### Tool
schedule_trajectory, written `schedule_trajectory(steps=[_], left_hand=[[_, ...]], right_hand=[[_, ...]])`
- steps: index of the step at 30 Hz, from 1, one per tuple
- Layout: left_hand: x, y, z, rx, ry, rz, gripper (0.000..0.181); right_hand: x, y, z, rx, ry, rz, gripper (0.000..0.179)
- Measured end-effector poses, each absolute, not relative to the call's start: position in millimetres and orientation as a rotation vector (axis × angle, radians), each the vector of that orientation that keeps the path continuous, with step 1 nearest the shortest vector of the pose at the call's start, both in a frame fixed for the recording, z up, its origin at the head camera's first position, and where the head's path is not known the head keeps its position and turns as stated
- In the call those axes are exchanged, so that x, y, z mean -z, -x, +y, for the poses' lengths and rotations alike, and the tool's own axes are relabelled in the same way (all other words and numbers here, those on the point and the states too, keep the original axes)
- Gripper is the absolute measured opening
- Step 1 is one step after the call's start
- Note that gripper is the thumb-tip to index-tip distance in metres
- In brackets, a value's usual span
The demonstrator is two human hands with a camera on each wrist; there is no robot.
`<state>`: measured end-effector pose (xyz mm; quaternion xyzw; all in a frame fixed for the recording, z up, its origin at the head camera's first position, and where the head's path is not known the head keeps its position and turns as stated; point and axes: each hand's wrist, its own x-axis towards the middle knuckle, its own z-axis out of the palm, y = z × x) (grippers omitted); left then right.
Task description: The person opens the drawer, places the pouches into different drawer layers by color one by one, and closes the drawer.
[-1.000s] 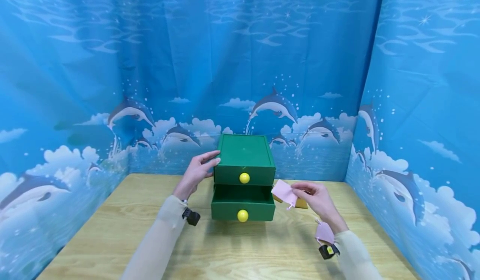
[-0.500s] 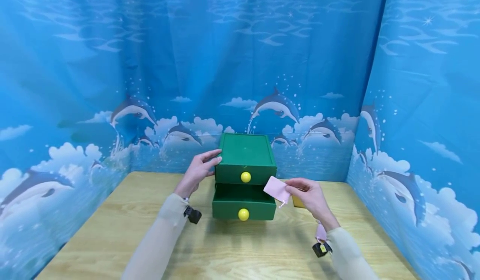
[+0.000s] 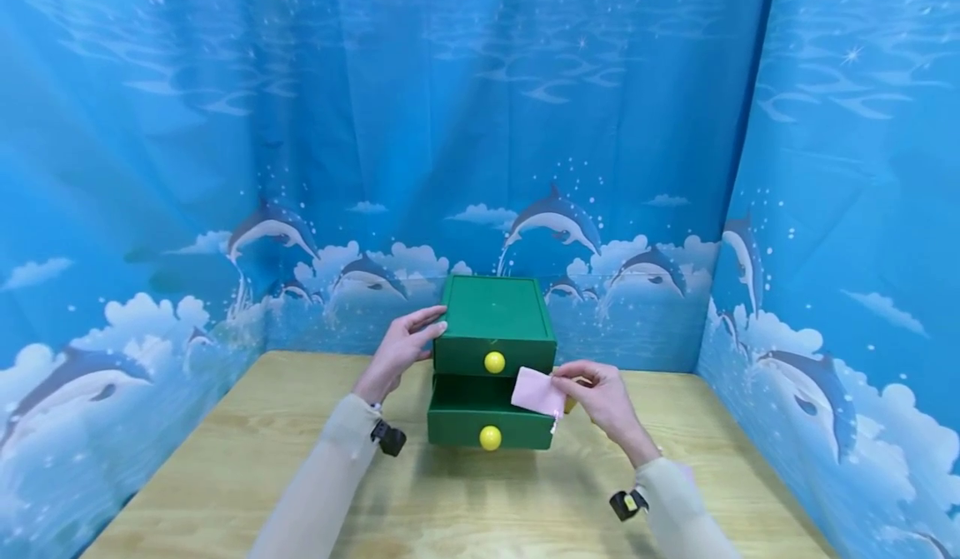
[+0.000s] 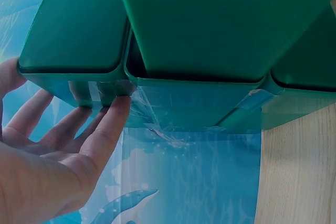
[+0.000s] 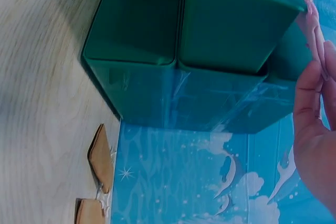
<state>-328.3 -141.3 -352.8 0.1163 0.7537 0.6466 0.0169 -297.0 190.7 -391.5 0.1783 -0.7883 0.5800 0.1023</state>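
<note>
A green drawer cabinet point(image 3: 495, 307) with yellow knobs point(image 3: 494, 362) stands on the wooden table. One drawer point(image 3: 487, 431) below the top one is pulled out. My left hand point(image 3: 401, 351) rests against the cabinet's upper left side; in the left wrist view its fingertips point(image 4: 122, 106) touch the side wall. Between thumb and fingers my right hand point(image 3: 600, 401) pinches a small pink drawstring pouch point(image 3: 536, 391). The pouch overlaps the open drawer's right edge, its cord hanging outside the front. In the right wrist view this pouch point(image 5: 314, 30) shows edge-on beside the drawer.
Two brown pouches point(image 5: 101, 158) lie on the table right of the cabinet, mostly hidden behind my right hand in the head view. Part of another pink item point(image 3: 687, 471) shows by my right sleeve. Blue dolphin-print curtains point(image 3: 480, 126) enclose the table's back and sides.
My right hand has carried the pink pouch leftward from beside the cabinet to over the open drawer's right edge. My left hand has stayed on the cabinet's side.
</note>
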Motion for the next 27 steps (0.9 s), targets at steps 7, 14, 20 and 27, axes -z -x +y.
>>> schedule_trajectory(steps=[7, 14, 20, 27], left_hand=[[363.4, 339.6, -141.9, -2.021, -0.350, 2.339, 0.049], [363.1, 339.1, -142.2, -2.039, -0.352, 2.360, 0.048], [363.8, 337.8, -140.9, -2.040, -0.332, 2.355, 0.046], [363.9, 338.0, -140.6, -2.051, -0.326, 2.373, 0.045]], right_hand=[[398.4, 307.3, 184.6, -1.678, -0.540, -2.304, 0.018], [387.4, 305.7, 174.7, -1.638, -0.579, -2.379, 0.013], [386.2, 304.9, 171.0, -1.516, -0.707, -2.499, 0.015], [387.1, 309.4, 169.1, -1.451, -0.850, -2.503, 0.015]])
